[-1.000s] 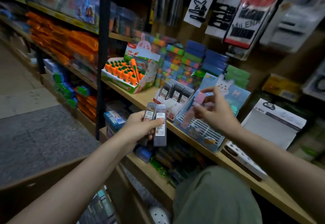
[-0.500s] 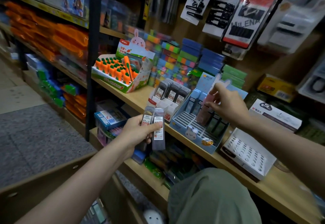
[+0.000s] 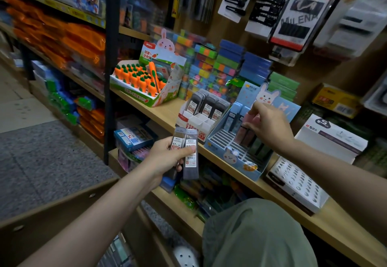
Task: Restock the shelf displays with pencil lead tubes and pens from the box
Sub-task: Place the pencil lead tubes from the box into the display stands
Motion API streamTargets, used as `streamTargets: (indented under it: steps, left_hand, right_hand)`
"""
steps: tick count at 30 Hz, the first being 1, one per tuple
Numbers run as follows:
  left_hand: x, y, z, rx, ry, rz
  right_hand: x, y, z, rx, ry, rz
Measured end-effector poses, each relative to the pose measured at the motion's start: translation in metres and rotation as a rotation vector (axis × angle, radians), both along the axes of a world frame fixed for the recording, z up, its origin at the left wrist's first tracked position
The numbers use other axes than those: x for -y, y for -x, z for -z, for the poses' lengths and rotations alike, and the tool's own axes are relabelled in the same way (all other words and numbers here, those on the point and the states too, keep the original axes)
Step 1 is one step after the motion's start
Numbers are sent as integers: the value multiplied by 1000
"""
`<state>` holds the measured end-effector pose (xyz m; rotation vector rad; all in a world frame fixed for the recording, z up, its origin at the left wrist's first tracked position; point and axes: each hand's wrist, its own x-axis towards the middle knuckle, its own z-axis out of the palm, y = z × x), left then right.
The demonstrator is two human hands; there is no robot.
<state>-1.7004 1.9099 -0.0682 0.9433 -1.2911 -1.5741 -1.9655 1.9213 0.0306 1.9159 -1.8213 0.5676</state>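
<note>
Two lead tubes in left hand grip, right hand pinching pink tube — blue display

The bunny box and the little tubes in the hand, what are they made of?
The bunny box looks like thin printed cardboard: flat folded walls, matte blue print, a cut-out rabbit on top. The tubes in the left hand look like smoky see-through plastic, with a slight sheen, hard edges and paper labels stuck on. That is only how they look.
</note>
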Motion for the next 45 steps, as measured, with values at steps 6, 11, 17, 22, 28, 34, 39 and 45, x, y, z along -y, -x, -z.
streamTargets:
  steps: [6,11,17,22,28,34,39,45]
  left_hand:
    - [3,2,4,-10,-7,5]
    - [3,5,6,-18,5,16]
    - [-2,1,0,-26,76,62]
    - [-3,-4,0,-28,112,64]
    - [1,-12,-2,-62,55,45]
    - [16,-23,-10,-145,-85,11]
    - [22,-24,-12,-145,-30,14]
    - [31,-26,-2,-175,-73,-76]
  right_hand:
    - [2,-2,10,-82,61,58]
    - [-8,-11,2,-7,56,108]
    - [-25,-83,19,639,-298,-209]
    - [-25,-114,20,718,-419,-309]
    - [-20,-112,11,708,-378,-264]
    - [-1,-71,-32,635,-163,-159]
    - [33,-67,-53,481,31,-148]
    - [72,-76,-30,295,-46,-131]
